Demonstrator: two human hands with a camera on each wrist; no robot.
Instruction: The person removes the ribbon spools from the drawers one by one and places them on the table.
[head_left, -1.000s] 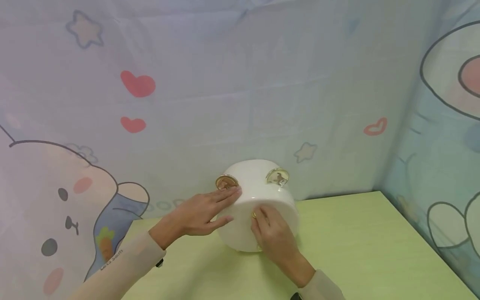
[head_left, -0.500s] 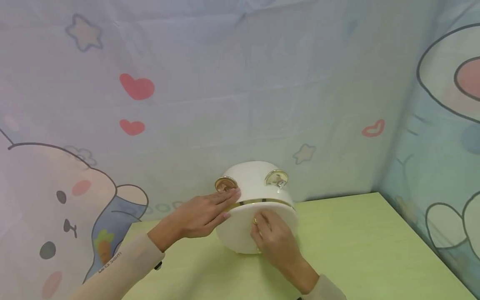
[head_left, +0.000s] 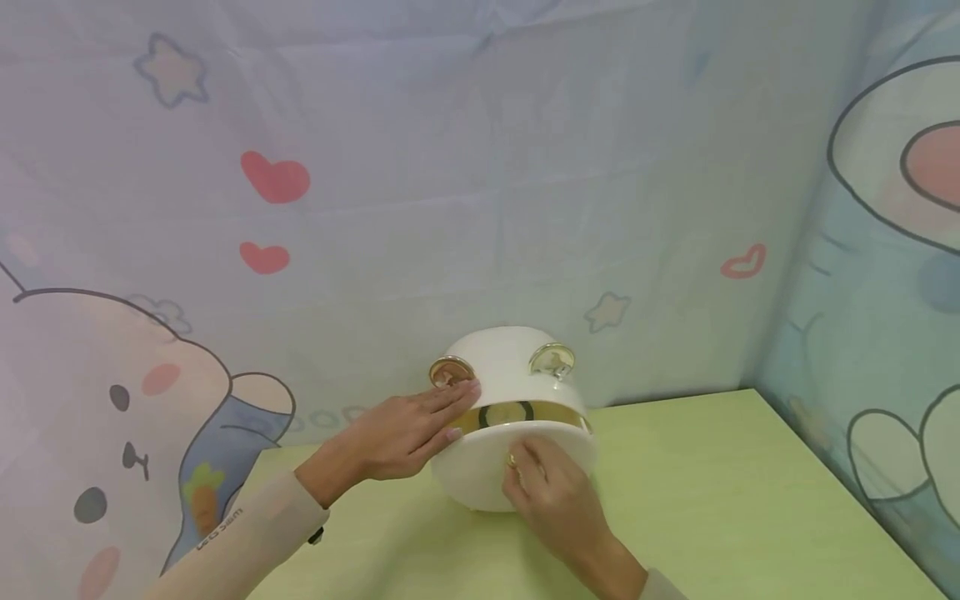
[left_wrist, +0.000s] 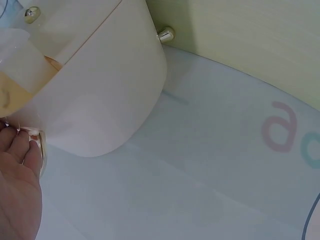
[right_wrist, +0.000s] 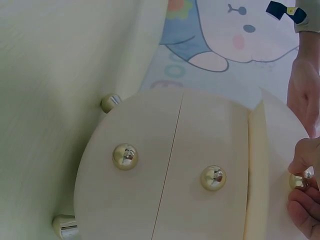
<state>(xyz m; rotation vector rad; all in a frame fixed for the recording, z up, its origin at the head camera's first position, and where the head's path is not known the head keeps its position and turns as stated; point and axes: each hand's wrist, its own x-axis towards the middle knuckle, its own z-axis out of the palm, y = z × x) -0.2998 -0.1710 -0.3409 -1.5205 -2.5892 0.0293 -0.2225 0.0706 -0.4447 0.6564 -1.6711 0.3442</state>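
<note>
A white rounded drawer box (head_left: 504,354) with gold ear-like discs stands on the table. My left hand (head_left: 397,433) rests on its upper left with the fingers straight, right at the left gold disc (head_left: 452,371). My right hand (head_left: 558,500) pinches a gold drawer knob (right_wrist: 298,181) between thumb and fingers. The top drawer (head_left: 474,471) is partly pulled out, and a dark-edged round item (head_left: 506,413) shows inside its yellowish interior. In the right wrist view, the middle drawer (right_wrist: 200,215) and the lowest drawer (right_wrist: 120,200) sit flush, each with a gold knob.
The box stands on a light green table (head_left: 697,483), near a printed cloth backdrop (head_left: 420,208). A side cloth (head_left: 885,333) hangs past the table's right edge. Small gold feet (right_wrist: 66,227) support the box.
The top drawer has come out from flush, and the gap above its front has widened to show the inside. My right hand moved slightly toward me with the knob; my left hand stayed put.
</note>
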